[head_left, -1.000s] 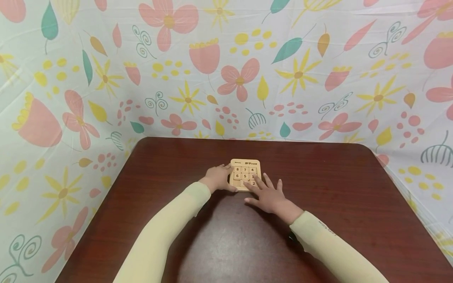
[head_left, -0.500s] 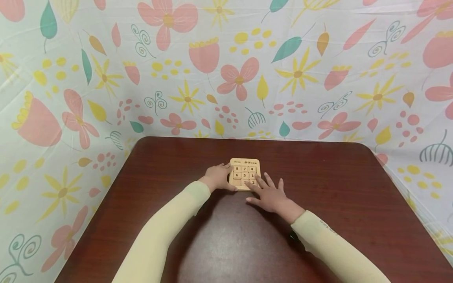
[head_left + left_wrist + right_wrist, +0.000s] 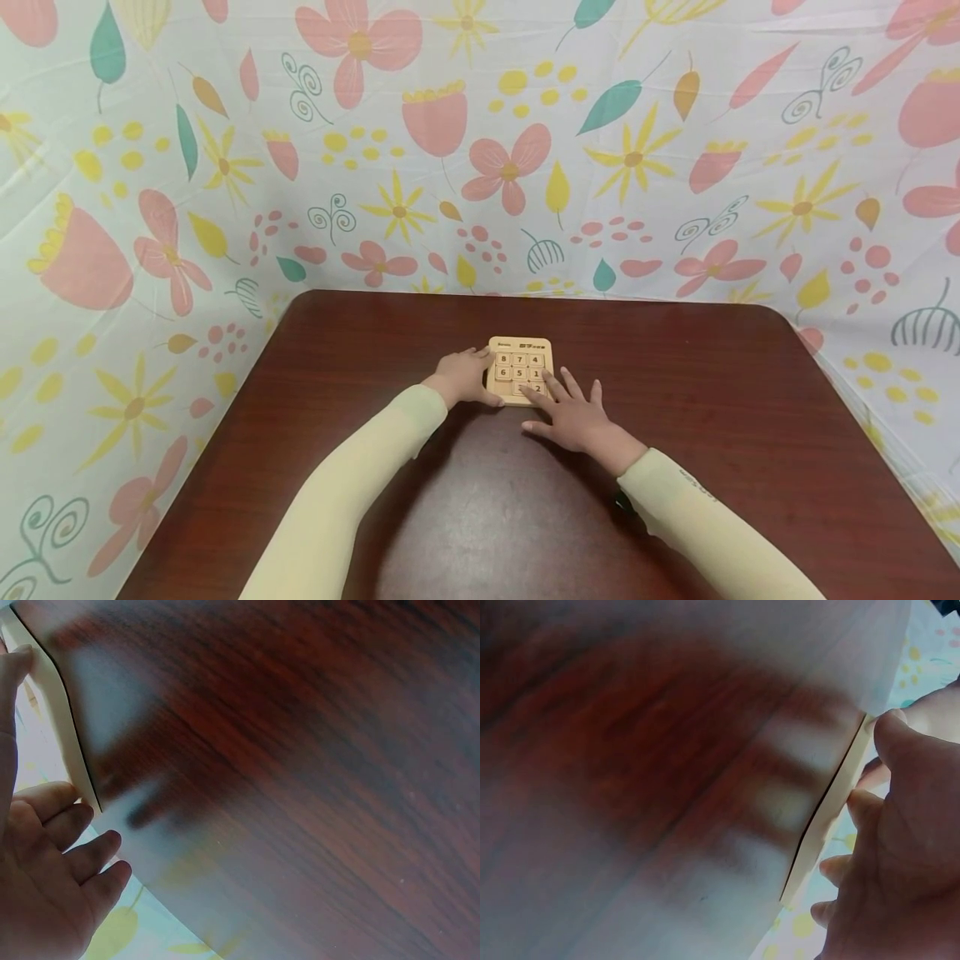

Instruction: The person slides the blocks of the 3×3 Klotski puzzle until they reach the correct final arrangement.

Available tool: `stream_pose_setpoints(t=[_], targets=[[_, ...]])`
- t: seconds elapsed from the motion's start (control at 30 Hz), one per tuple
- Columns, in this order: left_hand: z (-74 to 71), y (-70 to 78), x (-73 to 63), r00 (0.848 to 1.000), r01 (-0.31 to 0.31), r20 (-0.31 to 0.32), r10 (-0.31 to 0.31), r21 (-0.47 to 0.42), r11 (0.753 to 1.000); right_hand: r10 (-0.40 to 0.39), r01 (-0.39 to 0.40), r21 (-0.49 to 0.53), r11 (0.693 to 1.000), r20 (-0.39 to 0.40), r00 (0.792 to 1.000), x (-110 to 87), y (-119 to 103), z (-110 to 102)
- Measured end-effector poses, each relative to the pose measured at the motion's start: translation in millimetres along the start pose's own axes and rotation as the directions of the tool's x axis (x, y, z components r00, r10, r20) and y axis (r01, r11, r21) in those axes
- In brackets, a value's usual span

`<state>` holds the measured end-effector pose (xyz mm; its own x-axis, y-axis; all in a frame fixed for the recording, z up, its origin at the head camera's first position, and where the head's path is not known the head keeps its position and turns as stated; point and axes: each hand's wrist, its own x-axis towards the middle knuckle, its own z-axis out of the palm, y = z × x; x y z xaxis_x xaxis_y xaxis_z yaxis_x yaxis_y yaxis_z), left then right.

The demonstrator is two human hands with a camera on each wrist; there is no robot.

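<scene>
wooden number board is lying on the table; our left hand is gripping its left side, our right hand is touching near-right tiles, fingers spread. head view is giving us digits; both wrist views are showing its thin side.

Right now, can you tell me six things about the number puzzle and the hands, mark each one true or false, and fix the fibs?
1. The left hand touches the wooden number puzzle. True.
2. The right hand reaches over some number tiles. True.
3. Every slot has a tile. False: the bottom-left slot is empty.
4. Tile 4 is top left. False: tile 8 is there.
5. Tile 5 sits in the middle. True.
6. The hands touch each other. False: they are apart.
</scene>
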<state>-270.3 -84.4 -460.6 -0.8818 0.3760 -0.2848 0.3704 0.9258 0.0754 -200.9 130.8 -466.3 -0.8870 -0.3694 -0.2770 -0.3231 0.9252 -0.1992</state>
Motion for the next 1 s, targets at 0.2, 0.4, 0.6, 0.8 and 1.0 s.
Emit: stream_pose_setpoints(t=[0.2, 0.4, 0.6, 0.8, 1.0], targets=[[-0.6, 0.9, -0.6, 1.0, 0.001, -0.006, -0.001, -0.003, 1.0, 0.002, -0.001, 0.018, 1.0, -0.009, 1.0, 1.8, 2, 2], [-0.7, 1.5, -1.6, 1.0, 0.006, -0.01, -0.006, -0.001, 1.0, -0.004, 0.006, 0.063, 0.998, -0.04, 0.999, 6.1, 0, 1], [-0.1, 1.7, -1.3, 1.0, 0.007, -0.003, -0.007, 0.001, 1.0, -0.014, 0.019, 0.071, 0.997, -0.066, 0.998, 12.5, -3, 1], [1.1, 1.1, 0.3, 1.0, 0.004, -0.014, -0.004, -0.002, 1.0, -0.011, 0.015, 0.064, 0.998, -0.064, 0.998, 17.6, -7, 0], [2.0, 0.1, 0.0, 1.0, 0.011, -0.013, -0.011, -0.007, 1.0, -0.015, 0.019, 0.075, 0.997, -0.055, 0.998, 19.8, -10, -1]])
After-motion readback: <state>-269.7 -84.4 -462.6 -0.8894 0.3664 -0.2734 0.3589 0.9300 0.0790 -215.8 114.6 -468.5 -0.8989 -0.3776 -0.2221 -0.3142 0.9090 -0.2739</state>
